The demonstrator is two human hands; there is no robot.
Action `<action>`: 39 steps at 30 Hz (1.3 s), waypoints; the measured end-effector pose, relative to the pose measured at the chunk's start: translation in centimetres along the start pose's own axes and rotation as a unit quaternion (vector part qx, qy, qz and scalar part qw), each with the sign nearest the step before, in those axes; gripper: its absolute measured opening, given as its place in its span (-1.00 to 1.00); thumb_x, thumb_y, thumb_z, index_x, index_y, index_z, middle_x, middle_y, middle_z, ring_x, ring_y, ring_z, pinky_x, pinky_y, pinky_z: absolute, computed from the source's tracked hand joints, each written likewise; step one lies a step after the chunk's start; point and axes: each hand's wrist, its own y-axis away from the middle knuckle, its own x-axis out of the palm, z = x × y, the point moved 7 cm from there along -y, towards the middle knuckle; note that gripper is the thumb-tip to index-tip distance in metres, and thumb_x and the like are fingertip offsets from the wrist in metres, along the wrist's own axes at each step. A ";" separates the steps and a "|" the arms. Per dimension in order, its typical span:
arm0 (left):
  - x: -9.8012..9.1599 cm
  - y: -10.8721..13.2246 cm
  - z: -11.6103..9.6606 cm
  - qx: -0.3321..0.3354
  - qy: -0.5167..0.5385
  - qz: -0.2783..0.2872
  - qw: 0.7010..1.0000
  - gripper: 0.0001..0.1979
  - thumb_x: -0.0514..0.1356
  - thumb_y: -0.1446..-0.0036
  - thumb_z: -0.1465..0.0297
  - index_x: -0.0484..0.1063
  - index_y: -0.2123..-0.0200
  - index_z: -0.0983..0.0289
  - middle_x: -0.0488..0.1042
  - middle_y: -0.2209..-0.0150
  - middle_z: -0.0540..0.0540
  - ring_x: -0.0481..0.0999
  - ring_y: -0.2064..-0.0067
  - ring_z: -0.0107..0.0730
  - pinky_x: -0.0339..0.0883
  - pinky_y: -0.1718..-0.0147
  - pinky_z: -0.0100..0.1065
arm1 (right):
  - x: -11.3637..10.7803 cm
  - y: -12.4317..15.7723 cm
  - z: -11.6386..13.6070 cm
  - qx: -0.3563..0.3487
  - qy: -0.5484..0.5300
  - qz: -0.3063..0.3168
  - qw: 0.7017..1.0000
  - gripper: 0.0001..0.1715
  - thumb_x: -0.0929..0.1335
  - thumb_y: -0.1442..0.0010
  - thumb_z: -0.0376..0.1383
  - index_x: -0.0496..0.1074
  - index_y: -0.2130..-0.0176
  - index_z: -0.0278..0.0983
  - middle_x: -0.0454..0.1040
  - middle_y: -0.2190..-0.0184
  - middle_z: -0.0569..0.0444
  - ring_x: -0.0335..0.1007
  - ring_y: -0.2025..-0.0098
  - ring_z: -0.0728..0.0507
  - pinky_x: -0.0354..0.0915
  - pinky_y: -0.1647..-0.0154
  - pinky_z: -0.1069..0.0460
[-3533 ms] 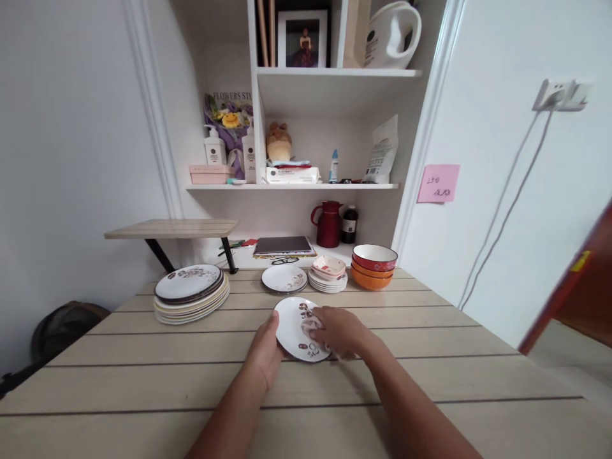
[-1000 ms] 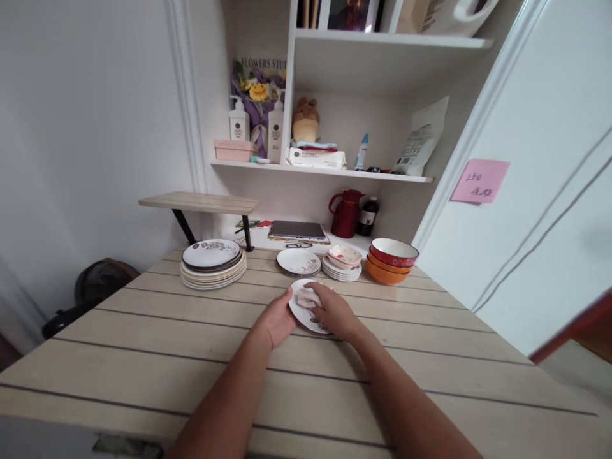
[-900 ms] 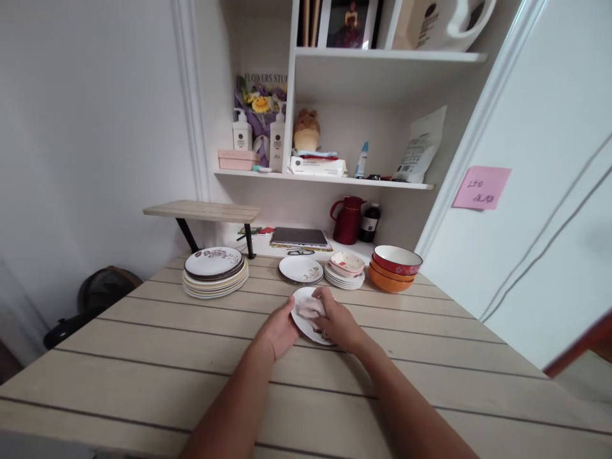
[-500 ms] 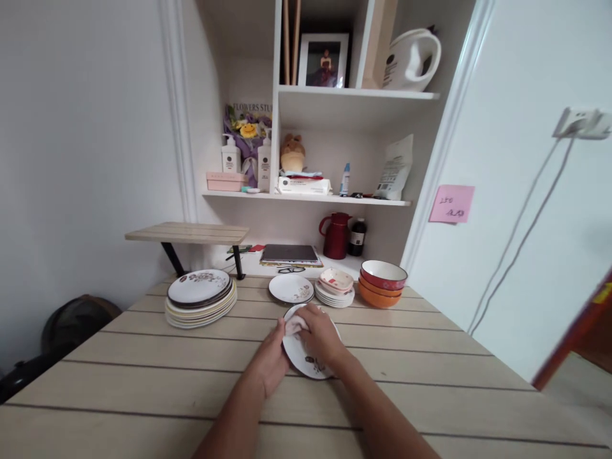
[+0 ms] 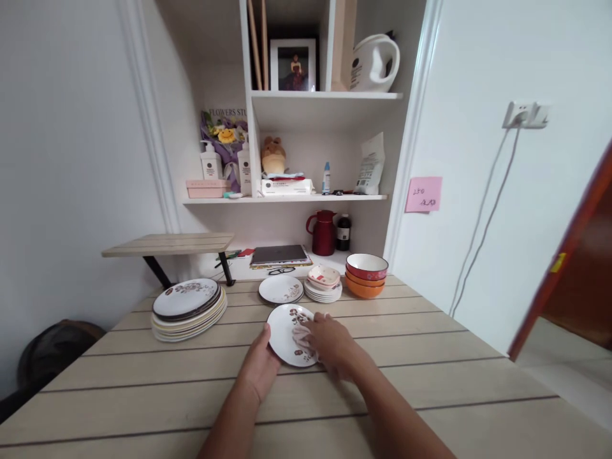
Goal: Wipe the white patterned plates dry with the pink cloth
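Note:
A white plate [image 5: 283,333] with a dark rim and brown flower print is in front of me, tipped slightly toward me. My left hand [image 5: 262,364] grips its left edge, thumb on the rim and fingers underneath. Against the plate's right side, my right hand [image 5: 331,344] presses a crumpled pale cloth [image 5: 301,336], its fingers closed round the cloth. Just behind lies a small stack of similar plates [image 5: 281,289]. To the right of that, patterned small bowls [image 5: 324,276] rest on a stack of white saucers [image 5: 323,294].
A tall stack of plates [image 5: 189,306] stands at left, beside a wooden riser [image 5: 167,243]. Red and orange bowls [image 5: 366,280] are nested at back right. Behind are a laptop [image 5: 278,254], glasses [image 5: 282,271], a red jug [image 5: 324,233] and a dark bottle [image 5: 343,232].
My right hand has slid the cloth from the plate's upper left to its right side, uncovering the middle. My left hand stays on the left edge. The camera view has shifted right.

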 end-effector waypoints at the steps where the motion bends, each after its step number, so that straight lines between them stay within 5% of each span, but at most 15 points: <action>1: 0.0 0.1 0.0 -0.002 0.000 0.002 1.000 -0.60 0.15 -0.19 0.32 0.40 -0.05 0.40 0.54 0.03 0.31 0.52 -0.01 -0.11 0.35 -0.04 -0.15 | 0.2 0.0 0.5 -0.009 -0.008 0.004 1.000 -0.50 0.32 -0.12 -0.34 0.38 -0.08 -0.18 0.39 -0.01 -0.18 0.36 0.01 -0.32 0.23 0.07 -0.13; 5: 0.6 0.4 0.1 -0.015 -0.003 0.033 0.999 -0.60 0.16 -0.18 0.29 0.42 -0.03 0.39 0.54 0.02 0.31 0.52 0.00 -0.11 0.35 -0.04 -0.18 | 0.4 0.4 4.0 -0.091 -0.090 -0.011 0.992 -0.28 0.28 -0.06 -0.44 0.15 -0.20 -0.14 0.35 -0.07 -0.11 0.33 -0.03 -0.24 0.22 0.05 -0.06; 9: 0.7 0.4 -0.1 0.009 -0.016 0.032 0.999 -0.61 0.17 -0.18 0.29 0.44 -0.01 0.39 0.56 0.07 0.30 0.55 0.04 -0.14 0.36 -0.02 -0.20 | -0.3 -0.1 6.3 -0.127 -0.207 -0.099 0.965 -0.45 0.25 0.02 -0.52 0.22 0.01 -0.21 0.40 0.07 -0.01 0.31 0.05 -0.13 0.20 0.07 0.03; 15: 0.8 0.8 0.1 0.007 -0.038 0.031 0.999 -0.57 0.23 -0.12 0.27 0.43 -0.01 0.38 0.57 0.08 0.32 0.52 0.00 -0.06 0.35 -0.02 -0.12 | -1.3 -1.8 2.1 -0.003 -0.226 -0.218 0.949 -0.74 0.32 -0.02 -0.44 0.26 0.25 -0.21 0.34 0.20 0.08 0.28 0.21 -0.08 0.17 0.21 0.06; 18: 0.6 0.8 0.0 0.003 -0.037 0.021 0.999 -0.55 0.24 -0.10 0.26 0.43 -0.01 0.41 0.56 0.07 0.35 0.50 -0.03 -0.01 0.33 -0.04 -0.10 | -1.9 -1.4 -0.8 0.054 -0.189 -0.204 0.959 -0.83 0.35 -0.07 -0.34 0.35 0.25 -0.21 0.32 0.14 0.07 0.30 0.23 -0.07 0.14 0.25 0.07; 21: 0.3 0.7 0.0 -0.005 -0.034 0.003 0.999 -0.54 0.21 -0.13 0.26 0.41 -0.04 0.41 0.54 0.04 0.35 0.49 -0.05 0.00 0.33 -0.04 -0.08 | -1.6 -0.8 -2.4 0.093 -0.129 -0.110 0.981 -0.75 0.38 -0.08 -0.22 0.43 0.18 -0.17 0.36 0.16 0.05 0.32 0.25 -0.10 0.09 0.31 0.06; 24: 0.2 0.6 0.0 -0.015 -0.037 -0.005 0.999 -0.54 0.16 -0.18 0.25 0.38 -0.08 0.39 0.53 0.03 0.33 0.49 -0.04 -0.03 0.33 -0.04 -0.07 | -1.1 -0.4 -2.0 0.072 -0.113 -0.044 0.990 -0.69 0.41 -0.03 -0.19 0.47 0.17 -0.15 0.44 0.22 0.05 0.35 0.22 -0.14 0.07 0.31 0.06; 29: 0.3 0.8 -0.3 0.001 -0.043 -0.004 0.999 -0.54 0.14 -0.19 0.25 0.37 -0.10 0.36 0.54 0.04 0.30 0.53 0.01 -0.07 0.34 -0.04 -0.09 | -0.3 -0.5 0.3 0.047 -0.145 -0.050 0.987 -0.64 0.36 -0.06 -0.25 0.44 0.09 -0.19 0.49 0.17 0.02 0.37 0.17 -0.15 0.15 0.23 0.04; 34: 0.5 0.8 -0.1 -0.002 -0.045 0.003 0.999 -0.54 0.15 -0.18 0.24 0.38 -0.09 0.37 0.55 0.05 0.29 0.55 0.04 -0.11 0.36 -0.03 -0.14 | 0.0 -1.0 2.1 0.003 -0.317 -0.138 0.938 -0.49 0.24 -0.09 -0.42 0.41 -0.03 -0.15 0.43 0.01 0.03 0.35 0.04 -0.13 0.21 0.00 -0.01; 39: 0.6 0.6 0.1 -0.022 -0.040 -0.001 0.999 -0.54 0.15 -0.18 0.24 0.39 -0.08 0.37 0.56 0.08 0.30 0.55 0.04 -0.09 0.37 0.01 -0.15 | -0.7 -0.8 1.4 0.019 -0.445 -0.155 0.882 -0.61 0.25 -0.17 -0.27 0.46 0.03 -0.23 0.42 0.04 -0.02 0.30 -0.04 -0.19 0.21 -0.09 -0.09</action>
